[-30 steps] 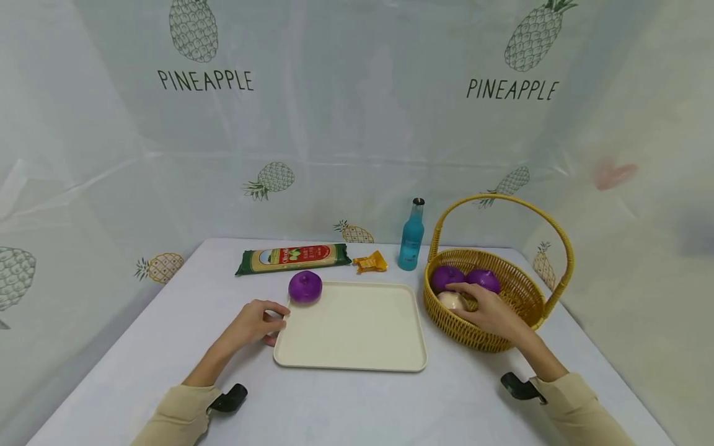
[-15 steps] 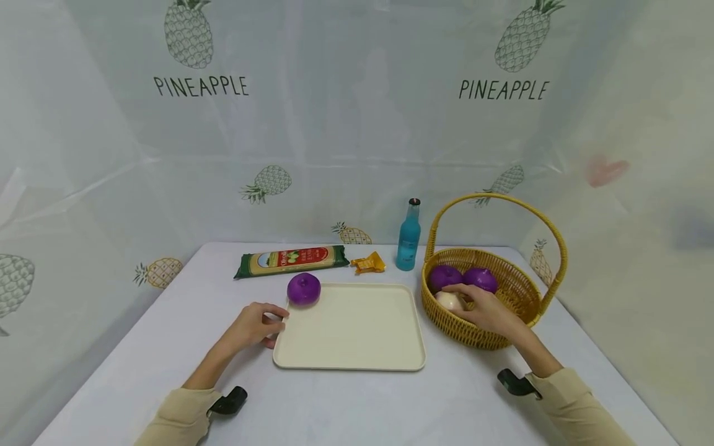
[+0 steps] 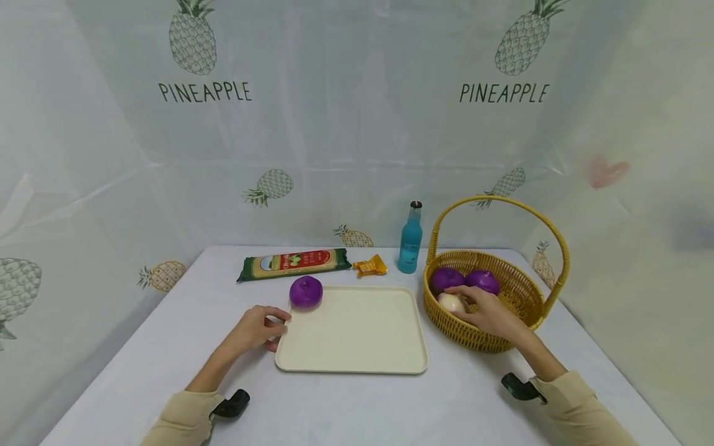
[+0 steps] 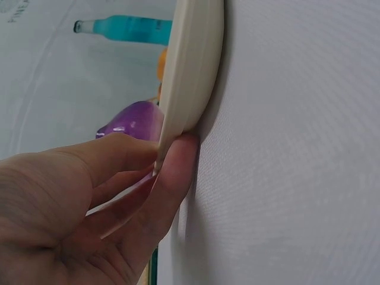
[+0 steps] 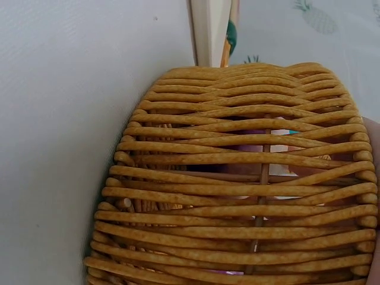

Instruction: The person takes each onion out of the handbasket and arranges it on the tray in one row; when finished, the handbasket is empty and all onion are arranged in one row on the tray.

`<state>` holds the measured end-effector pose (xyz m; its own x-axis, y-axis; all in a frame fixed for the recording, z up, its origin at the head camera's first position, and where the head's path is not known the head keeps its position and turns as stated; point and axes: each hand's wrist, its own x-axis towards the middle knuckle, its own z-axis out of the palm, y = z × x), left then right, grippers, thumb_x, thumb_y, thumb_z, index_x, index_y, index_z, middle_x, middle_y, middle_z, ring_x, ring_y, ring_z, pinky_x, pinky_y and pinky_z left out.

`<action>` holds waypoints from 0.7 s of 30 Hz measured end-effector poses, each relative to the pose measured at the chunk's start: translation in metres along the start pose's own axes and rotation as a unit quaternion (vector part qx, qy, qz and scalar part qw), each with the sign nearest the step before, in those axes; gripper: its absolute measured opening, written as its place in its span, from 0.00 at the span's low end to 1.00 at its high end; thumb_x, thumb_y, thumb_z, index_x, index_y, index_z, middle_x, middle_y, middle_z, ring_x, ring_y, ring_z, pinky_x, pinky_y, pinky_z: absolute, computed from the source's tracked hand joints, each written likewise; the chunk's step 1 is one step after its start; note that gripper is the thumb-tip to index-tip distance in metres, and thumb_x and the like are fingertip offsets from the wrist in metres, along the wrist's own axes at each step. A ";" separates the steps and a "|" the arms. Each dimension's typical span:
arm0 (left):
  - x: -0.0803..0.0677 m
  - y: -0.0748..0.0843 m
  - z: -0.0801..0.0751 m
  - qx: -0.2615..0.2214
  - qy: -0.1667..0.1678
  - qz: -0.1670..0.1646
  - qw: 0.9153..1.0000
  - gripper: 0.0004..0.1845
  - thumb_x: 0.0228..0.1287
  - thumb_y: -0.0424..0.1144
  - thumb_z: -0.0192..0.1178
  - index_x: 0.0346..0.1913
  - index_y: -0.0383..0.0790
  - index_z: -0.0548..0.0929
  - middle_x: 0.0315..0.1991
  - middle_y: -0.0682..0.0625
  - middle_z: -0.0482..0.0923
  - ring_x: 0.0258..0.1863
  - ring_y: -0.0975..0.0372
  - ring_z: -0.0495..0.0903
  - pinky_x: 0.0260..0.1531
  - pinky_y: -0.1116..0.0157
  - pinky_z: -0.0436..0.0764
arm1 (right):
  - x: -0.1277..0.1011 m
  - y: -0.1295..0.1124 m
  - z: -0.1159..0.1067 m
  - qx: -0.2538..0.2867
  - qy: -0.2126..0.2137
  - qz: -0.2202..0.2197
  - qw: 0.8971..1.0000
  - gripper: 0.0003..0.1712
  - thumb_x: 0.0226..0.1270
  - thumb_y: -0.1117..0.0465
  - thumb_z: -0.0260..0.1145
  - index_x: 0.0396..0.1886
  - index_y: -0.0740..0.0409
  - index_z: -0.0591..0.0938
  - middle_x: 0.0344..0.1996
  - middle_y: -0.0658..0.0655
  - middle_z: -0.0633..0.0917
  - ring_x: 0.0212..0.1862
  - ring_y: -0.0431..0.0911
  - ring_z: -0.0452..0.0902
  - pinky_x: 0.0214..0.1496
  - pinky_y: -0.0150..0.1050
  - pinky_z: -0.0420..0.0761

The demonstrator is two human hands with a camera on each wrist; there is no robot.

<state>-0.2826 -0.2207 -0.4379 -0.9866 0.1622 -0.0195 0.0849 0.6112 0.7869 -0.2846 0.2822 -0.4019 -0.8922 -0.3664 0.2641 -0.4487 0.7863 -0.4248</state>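
A cream tray (image 3: pixel 357 337) lies on the white table with a purple onion (image 3: pixel 305 292) at its far left corner. My left hand (image 3: pixel 277 328) pinches the tray's left rim; in the left wrist view the thumb and fingers (image 4: pixel 172 160) clasp the rim (image 4: pixel 193 71), with the purple onion (image 4: pixel 136 119) behind it. A yellow wicker basket (image 3: pixel 480 339) with a tall handle stands to the right and holds two purple onions (image 3: pixel 446 277) and a white onion (image 3: pixel 449 303). My right hand (image 3: pixel 467 302) reaches into the basket, fingers curled over the white onion.
Behind the tray lie a green noodle packet (image 3: pixel 294 262) and a small orange wrapper (image 3: pixel 370 266), and a blue bottle (image 3: pixel 410 238) stands beside them. The right wrist view is filled by the basket's woven wall (image 5: pixel 237 196). Pineapple-print sheets enclose the table.
Only the head view has shifted slightly. Both hands stay where they were, left on the tray rim, right on the white onion.
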 end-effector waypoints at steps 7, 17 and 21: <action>0.000 0.000 0.001 0.004 0.006 -0.004 1.000 0.14 0.57 0.28 0.64 0.47 0.35 0.86 0.31 0.45 0.84 0.20 0.62 0.80 0.20 0.64 0.85 | 0.003 -0.011 -0.016 -0.031 0.031 -0.004 0.999 0.29 0.63 0.49 0.70 0.61 0.56 0.79 0.48 0.59 0.84 0.46 0.51 0.78 0.44 0.46 0.81; -0.002 0.002 0.001 -0.001 -0.001 -0.002 1.000 0.14 0.58 0.28 0.64 0.48 0.35 0.85 0.31 0.45 0.84 0.21 0.62 0.81 0.20 0.64 0.86 | 0.009 -0.027 -0.039 -0.034 0.041 0.015 0.998 0.31 0.61 0.44 0.71 0.62 0.50 0.78 0.57 0.62 0.81 0.57 0.59 0.76 0.53 0.59 0.80; -0.001 0.002 -0.001 0.002 -0.003 0.000 1.000 0.14 0.58 0.28 0.64 0.48 0.34 0.85 0.31 0.45 0.84 0.20 0.62 0.81 0.20 0.64 0.86 | 0.013 -0.036 -0.040 -0.029 0.039 0.006 0.999 0.32 0.60 0.45 0.71 0.63 0.49 0.78 0.58 0.62 0.80 0.59 0.59 0.75 0.55 0.60 0.79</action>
<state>-0.2812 -0.2200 -0.4354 -0.9859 0.1660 -0.0231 0.0851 0.6149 0.7840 -0.2784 0.2688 -0.3487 -0.8894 -0.3191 0.3272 -0.4327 0.8186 -0.3778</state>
